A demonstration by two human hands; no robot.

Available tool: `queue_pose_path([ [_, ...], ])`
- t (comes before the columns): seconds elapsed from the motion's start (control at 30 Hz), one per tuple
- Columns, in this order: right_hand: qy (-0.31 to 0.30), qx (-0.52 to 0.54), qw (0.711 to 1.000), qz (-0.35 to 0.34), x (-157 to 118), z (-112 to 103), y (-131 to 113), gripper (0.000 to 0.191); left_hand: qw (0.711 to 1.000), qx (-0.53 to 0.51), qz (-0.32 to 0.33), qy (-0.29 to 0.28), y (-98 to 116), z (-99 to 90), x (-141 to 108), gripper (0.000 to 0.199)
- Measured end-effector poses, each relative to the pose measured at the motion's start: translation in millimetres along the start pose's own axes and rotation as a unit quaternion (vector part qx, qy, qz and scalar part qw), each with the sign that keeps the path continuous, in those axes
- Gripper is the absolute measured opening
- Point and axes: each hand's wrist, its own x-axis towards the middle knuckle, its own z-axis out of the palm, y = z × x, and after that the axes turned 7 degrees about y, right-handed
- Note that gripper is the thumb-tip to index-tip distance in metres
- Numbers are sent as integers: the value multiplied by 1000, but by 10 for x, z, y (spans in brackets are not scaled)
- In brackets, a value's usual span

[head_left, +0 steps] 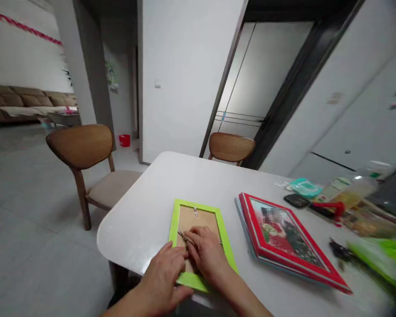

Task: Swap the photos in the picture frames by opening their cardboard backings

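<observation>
A lime green picture frame [227, 240] lies face down on the white table, its brown backing board [203, 220] upward. A small metal hanger [196, 211] sits at the backing's far edge. My left hand [166, 275] rests on the frame's near left side, thumb at the near edge and fingers bent over the left border. Over the backing, my right hand [206, 253] has its fingers closed near a small, thin metallic piece [182, 235] by the left inner edge. Whether the fingertips grip that piece is unclear.
Right of the green frame, red picture frames [297, 246] are stacked on the table [135, 229]. Farther right are a dark object [297, 200], a teal packet [305, 187], keys [341, 251] and a green bag [383, 259]. Wooden chairs [82, 147] stand left and beyond.
</observation>
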Motion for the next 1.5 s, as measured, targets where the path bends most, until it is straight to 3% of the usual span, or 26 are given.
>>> queue_pose_path([
  [0.4,-17,33,999,-9,100,109,-12,26,1000,-12,1,-7,-64,-32,21,34],
  [0.6,-34,104,994,-10,40,-23,37,27,1000,-16,-1,-14,-55,-73,19,32],
  [0.77,-110,143,984,-3,-187,-204,196,13,999,-34,5,-14,-67,-84,13,30],
  [1.07,-94,111,989,12,-256,-171,168,8,1000,-28,-6,-13,-67,-89,12,29],
  [1.3,-111,95,988,-45,-315,-260,84,23,999,-37,-16,-22,-59,-113,38,30],
  [1.37,-91,105,990,-25,-268,-260,108,21,999,-38,-17,-20,-64,-102,33,31],
  [1.5,22,55,994,90,73,-144,300,24,999,-38,-15,-10,-57,-65,9,31],
])
